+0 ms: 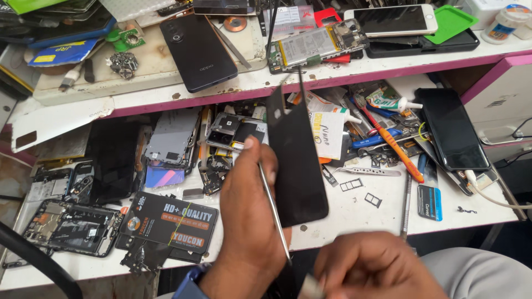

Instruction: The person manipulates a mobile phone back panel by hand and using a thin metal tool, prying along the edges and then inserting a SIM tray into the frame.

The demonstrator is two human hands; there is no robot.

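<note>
My left hand (pixel 249 221) rises from the lower middle and grips a black phone screen panel (pixel 299 166), which stands upright and tilted over the bench. A thin metal tool (pixel 274 213) runs along the panel's left edge, between my fingers and the panel. My right hand (pixel 371 266) is low at the bottom edge, curled closed, with a small pale piece (pixel 310 287) at its fingertips just below the panel. What that piece is I cannot tell.
The white bench (pixel 354 213) carries an opened phone frame (pixel 72 227), a black printed packet (pixel 169 221), an orange-handled screwdriver (pixel 399 152), tweezers (pixel 368 171) and a black phone (pixel 451 130) on a cable. The shelf above holds a black phone (pixel 198 50), an opened phone with battery (pixel 318 44) and a white phone (pixel 390 19).
</note>
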